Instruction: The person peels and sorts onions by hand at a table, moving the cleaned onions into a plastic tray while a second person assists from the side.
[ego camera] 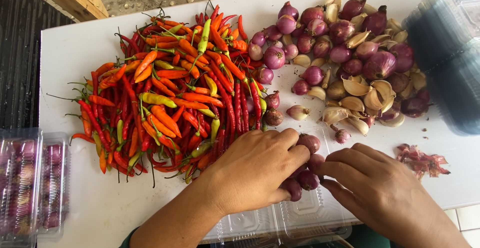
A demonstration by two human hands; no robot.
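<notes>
A small cluster of shallots [306,170] lies in an open clear plastic tray [280,223] at the near edge of the white table [70,53]. Both hands work on this cluster.

The left hand [255,170] lies palm down over the left side of the cluster. Its fingers are curled loosely around the shallots; the fingertips touch the topmost bulb and the thumb presses against the lowest one. The grasp is partial, cupping rather than fully closed.

The right hand [382,193] meets the cluster from the right. Its fingers are extended and slightly bent, with the tips touching the shallots at the middle of the cluster. It encloses nothing fully.

Just beyond the hands, a large heap of chilli peppers [170,93] covers the left-centre of the table; the peppers are red, orange and green, with thin green stems. To the right of this heap lies a mixed pile of loose purple shallots and pale garlic cloves [357,85]. The two heaps touch at their inner edges.

A small scatter of dry reddish shallot skins [422,160] lies near the right hand, apart from the piles.

At the left table edge, closed clear containers [32,183] hold purple shallots. At the right edge, a stack of empty clear trays [445,53] appears blurred.
</notes>
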